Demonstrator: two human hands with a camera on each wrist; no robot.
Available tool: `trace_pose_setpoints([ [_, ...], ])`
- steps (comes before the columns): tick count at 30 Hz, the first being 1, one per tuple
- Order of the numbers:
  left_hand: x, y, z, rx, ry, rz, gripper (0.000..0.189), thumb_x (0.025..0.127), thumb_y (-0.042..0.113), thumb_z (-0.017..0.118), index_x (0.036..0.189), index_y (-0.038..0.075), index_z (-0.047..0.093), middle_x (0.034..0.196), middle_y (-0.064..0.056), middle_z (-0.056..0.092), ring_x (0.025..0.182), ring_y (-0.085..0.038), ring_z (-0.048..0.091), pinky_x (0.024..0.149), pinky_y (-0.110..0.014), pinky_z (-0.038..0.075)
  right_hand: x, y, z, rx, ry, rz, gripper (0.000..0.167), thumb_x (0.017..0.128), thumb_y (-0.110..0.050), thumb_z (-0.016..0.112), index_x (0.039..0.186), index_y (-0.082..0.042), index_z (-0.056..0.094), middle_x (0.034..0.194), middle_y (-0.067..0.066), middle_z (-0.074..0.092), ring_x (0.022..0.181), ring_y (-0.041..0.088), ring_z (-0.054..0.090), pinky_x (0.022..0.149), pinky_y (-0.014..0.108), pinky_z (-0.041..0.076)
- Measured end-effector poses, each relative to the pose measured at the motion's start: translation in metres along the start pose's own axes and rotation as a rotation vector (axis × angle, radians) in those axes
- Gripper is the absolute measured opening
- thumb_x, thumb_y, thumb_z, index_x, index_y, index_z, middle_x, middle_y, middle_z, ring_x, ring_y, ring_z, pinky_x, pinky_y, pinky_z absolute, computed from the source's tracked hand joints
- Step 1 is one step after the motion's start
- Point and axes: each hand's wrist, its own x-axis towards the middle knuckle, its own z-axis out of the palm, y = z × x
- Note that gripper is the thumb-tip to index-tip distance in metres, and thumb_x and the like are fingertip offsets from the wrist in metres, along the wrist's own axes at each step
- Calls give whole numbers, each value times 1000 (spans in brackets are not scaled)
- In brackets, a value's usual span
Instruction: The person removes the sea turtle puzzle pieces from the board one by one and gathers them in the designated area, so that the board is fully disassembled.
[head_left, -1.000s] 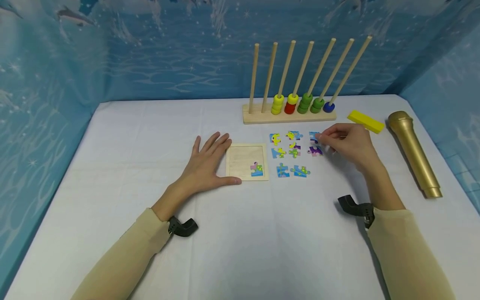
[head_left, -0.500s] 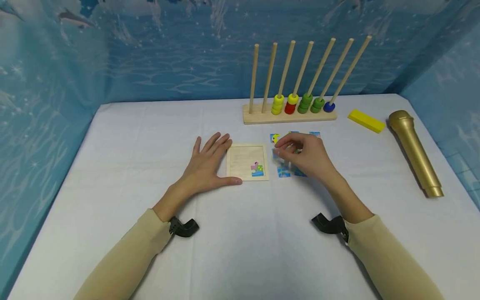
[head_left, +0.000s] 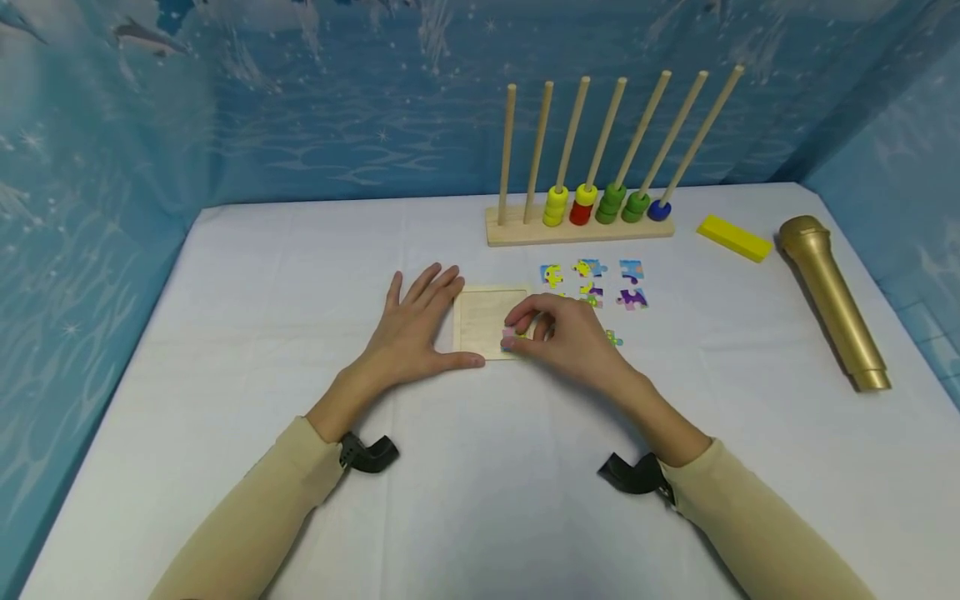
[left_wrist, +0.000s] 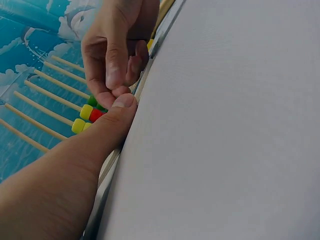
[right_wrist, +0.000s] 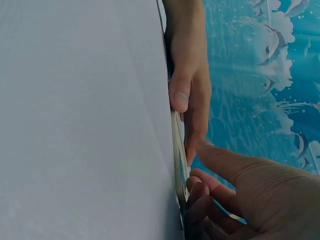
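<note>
In the head view a small square wooden puzzle tray (head_left: pixel 480 323) lies flat on the white cloth. My left hand (head_left: pixel 412 332) rests at its left side with fingers spread, fingertips by the left edge and thumb along the near edge. My right hand (head_left: pixel 566 337) is over the tray's right part, fingers bent. Its thumb and index finger stand apart around a pink-and-green puzzle piece (head_left: pixel 508 332), which the hand partly hides. The right wrist view shows a gap between that thumb (right_wrist: pixel 215 157) and index finger; contact with the piece is unclear.
Several loose puzzle pieces (head_left: pixel 632 298) lie right of the tray, some behind the right hand. A wooden peg abacus (head_left: pixel 577 234) with coloured beads stands at the back. A yellow block (head_left: pixel 733 238) and a gold microphone (head_left: pixel 834 304) lie at the right.
My right hand has moved left from the far-right loose pieces, across the others, to the piece in the tray. My left hand has stayed in place.
</note>
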Motion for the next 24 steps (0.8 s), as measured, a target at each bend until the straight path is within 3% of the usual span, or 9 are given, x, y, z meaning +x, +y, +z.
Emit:
trace_pose_setpoints([
  [12,0,0,1,1,1,-1,119,79,82,70,168,15,29,177,-1,22,165,-24,9,128,-66,-3,-1,1,4,-90,10,-15,35,81,-16,94,109,-6,75,86,4,67,69,15,58,64,27,47],
  [24,0,-1,2,0,6,-4,118,79,81,71,168,15,30,176,-1,23,165,-24,8,128,-65,-4,1,2,2,-81,-42,48,36,82,-17,93,109,-5,71,85,6,61,70,18,54,61,25,43],
])
